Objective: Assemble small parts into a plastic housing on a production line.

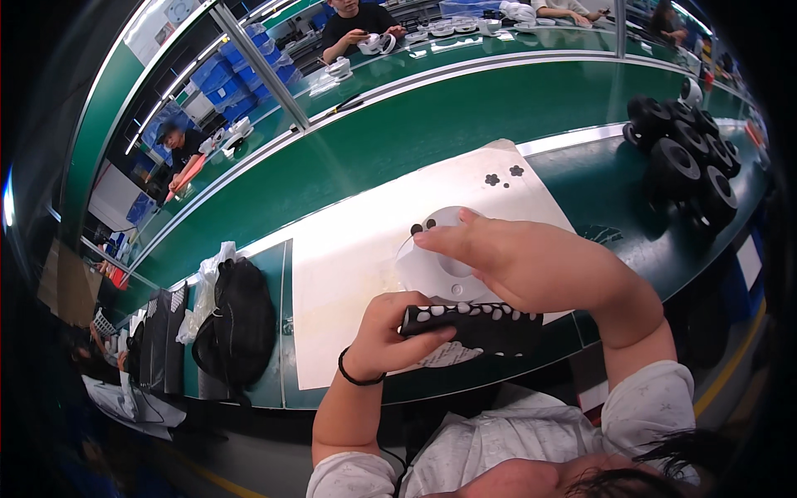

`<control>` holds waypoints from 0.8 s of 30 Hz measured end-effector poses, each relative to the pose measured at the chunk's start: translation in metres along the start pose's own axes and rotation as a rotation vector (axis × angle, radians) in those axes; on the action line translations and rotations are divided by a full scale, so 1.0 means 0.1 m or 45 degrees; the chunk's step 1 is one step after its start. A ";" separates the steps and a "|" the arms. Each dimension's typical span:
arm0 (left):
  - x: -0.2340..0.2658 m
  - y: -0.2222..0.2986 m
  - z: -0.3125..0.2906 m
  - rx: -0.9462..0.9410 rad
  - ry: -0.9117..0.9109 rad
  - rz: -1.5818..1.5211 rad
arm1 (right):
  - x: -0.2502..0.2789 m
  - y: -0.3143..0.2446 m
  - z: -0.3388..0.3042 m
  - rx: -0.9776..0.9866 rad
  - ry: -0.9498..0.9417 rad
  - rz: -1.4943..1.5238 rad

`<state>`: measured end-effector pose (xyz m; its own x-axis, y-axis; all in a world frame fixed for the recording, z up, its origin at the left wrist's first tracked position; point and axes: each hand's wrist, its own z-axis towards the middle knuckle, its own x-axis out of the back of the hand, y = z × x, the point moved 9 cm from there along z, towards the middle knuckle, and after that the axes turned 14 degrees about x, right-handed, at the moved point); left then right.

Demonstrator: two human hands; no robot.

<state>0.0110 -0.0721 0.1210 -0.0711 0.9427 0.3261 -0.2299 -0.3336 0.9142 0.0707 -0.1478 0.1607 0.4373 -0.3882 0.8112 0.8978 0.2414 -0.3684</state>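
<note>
On a white sheet (pixel 332 332) spread over the green bench sits a smooth, rounded white housing (pixel 418 270) with two small black dots on its far side. My right hand (pixel 519 261) reaches over it, palm down; a stretched-out finger touches the surface just below the dots. The other fingers are partly hidden. In front of the housing, my left hand (pixel 398 332) pinches a black sticker sheet (pixel 498 330) with a row of white oval gaps along its upper edge. Its near side is partly covered in white print. Flower-shaped black stickers (pixel 492 179) lie at the white sheet's far right corner.
Black round parts with ring-shaped faces (pixel 677 162) are piled at the right. A black bag (pixel 245 319) and clear plastic wrap (pixel 199 307) stand at the left. Beyond a green partition (pixel 415 112), co-workers handle white parts; blue crates (pixel 228 91) are stacked back left.
</note>
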 end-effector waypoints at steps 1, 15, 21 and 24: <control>0.01 0.02 -0.01 -0.023 0.023 -0.016 | 0.05 -0.01 -0.01 -0.003 0.006 -0.003; -0.01 -0.08 -0.03 0.052 -0.074 -0.007 | 0.09 0.49 0.15 -0.016 0.434 0.502; 0.00 -0.01 -0.03 -0.068 -0.063 0.094 | -0.08 0.46 0.20 -0.066 0.345 0.619; 0.00 0.00 -0.03 -0.086 -0.065 0.096 | -0.10 0.44 0.21 -0.112 0.293 0.643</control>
<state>0.0081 -0.0723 0.1201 -0.0417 0.9125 0.4069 -0.2909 -0.4007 0.8688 0.1050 -0.1149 0.1455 0.8056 -0.4298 0.4078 0.5704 0.3766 -0.7300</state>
